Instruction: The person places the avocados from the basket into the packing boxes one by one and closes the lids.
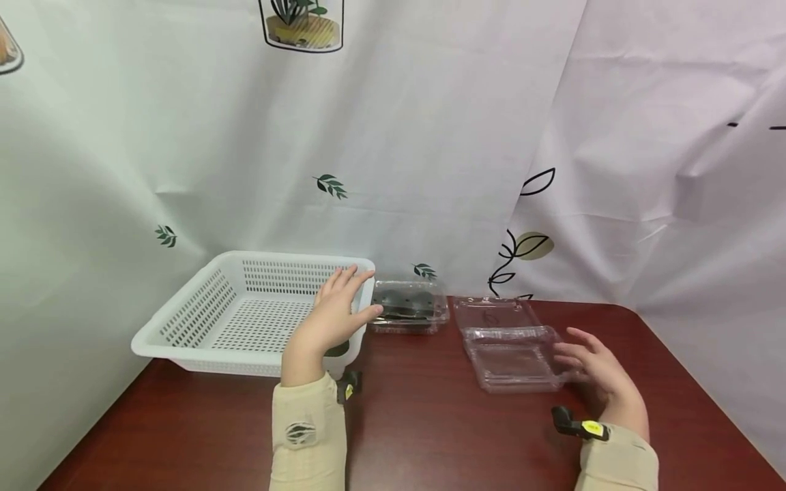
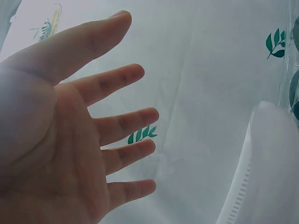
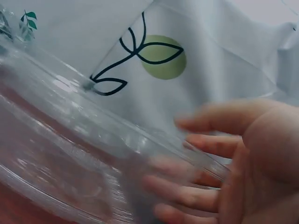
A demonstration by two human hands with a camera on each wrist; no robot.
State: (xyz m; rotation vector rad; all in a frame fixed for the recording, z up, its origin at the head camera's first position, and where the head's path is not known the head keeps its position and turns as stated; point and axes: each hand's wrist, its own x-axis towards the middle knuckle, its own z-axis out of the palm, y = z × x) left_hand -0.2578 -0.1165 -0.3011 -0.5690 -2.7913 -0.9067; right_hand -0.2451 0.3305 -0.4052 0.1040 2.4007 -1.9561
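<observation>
My left hand (image 1: 331, 317) hovers over the right side of a white plastic basket (image 1: 184, 351), fingers spread and straight, holding nothing. In the left wrist view the palm (image 2: 70, 154) faces the camera. A dark thing (image 1: 338, 349) shows in the basket's near right corner, partly hidden by the wrist. My right hand (image 1: 598, 368) is beside an open clear plastic clamshell box (image 1: 512, 365), its lid (image 1: 494, 314) folded back. In the right wrist view the loosely extended fingers overlap the box's (image 3: 70, 182) edge, partly seen through the plastic; whether they press it I cannot tell.
A closed clear box (image 1: 408, 307) with dark rounded things inside stands at the back, between basket and open clamshell. All rest on a dark red table (image 1: 417, 423). A white printed cloth (image 1: 430, 136) hangs behind and along the sides.
</observation>
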